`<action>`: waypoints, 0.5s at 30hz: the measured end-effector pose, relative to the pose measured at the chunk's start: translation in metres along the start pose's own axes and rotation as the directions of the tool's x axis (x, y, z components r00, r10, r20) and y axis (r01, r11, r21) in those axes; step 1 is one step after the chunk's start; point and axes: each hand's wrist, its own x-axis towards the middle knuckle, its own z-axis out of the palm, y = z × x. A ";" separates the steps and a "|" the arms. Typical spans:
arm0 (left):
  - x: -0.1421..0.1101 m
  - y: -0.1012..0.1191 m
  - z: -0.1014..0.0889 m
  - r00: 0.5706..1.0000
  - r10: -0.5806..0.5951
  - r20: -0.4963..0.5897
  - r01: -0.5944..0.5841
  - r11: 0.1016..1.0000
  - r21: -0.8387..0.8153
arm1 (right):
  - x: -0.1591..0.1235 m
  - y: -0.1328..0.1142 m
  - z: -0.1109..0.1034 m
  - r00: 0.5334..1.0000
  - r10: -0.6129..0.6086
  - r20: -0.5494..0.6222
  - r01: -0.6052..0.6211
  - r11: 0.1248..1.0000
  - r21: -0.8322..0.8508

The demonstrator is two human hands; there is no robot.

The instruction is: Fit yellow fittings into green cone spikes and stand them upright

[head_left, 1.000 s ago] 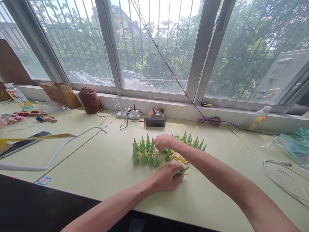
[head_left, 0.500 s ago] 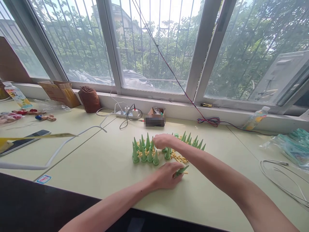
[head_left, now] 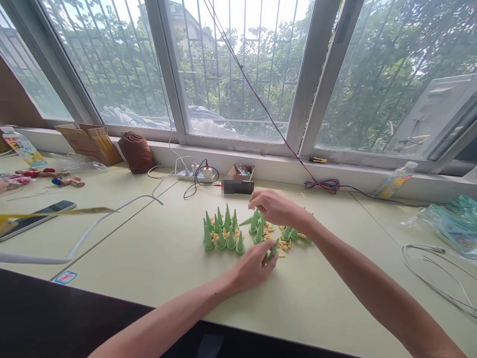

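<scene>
My left hand (head_left: 255, 261) rests low over the table, its fingers closed around a green cone (head_left: 274, 249) whose tip points up and right. A yellow peg (head_left: 281, 256) sticks out beside those fingers. Farther back, my right hand (head_left: 274, 206) hovers above the middle green cones (head_left: 258, 234), fingers bent together; whatever they may hold is hidden. A tilted green cone (head_left: 246, 221) shows just below its fingertips. To the left, several green cones (head_left: 222, 239) stand upright in a group with yellow pegs among them. More cones (head_left: 286, 233) are partly covered by my right forearm.
Behind the cones are a dark block (head_left: 238, 187), a small open carton (head_left: 242, 172) and a power strip (head_left: 196, 174). A white cable (head_left: 84, 238) and a phone (head_left: 37, 219) lie left. On the right are a coiled cable (head_left: 436, 268) and plastic bags (head_left: 447, 223).
My right hand has moved from the left cone group to the right and slightly back. The left hand has shifted a little left and away from me, still holding its cone.
</scene>
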 end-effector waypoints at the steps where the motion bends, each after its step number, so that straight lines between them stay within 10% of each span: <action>1: 0.000 0.000 0.000 0.998 -0.038 -0.044 0.037 0.999 -0.018 | -0.015 0.001 0.002 0.998 0.012 -0.060 -0.009 0.999 0.044; 9: 0.003 -0.005 0.003 0.982 -0.093 -0.165 0.082 0.994 -0.073 | -0.108 0.009 0.050 0.933 0.190 -0.306 -0.130 0.970 0.206; 15: 0.002 -0.002 0.002 0.996 -0.087 -0.037 0.086 0.996 -0.027 | -0.132 0.016 0.088 0.872 0.169 -0.460 -0.086 0.977 0.195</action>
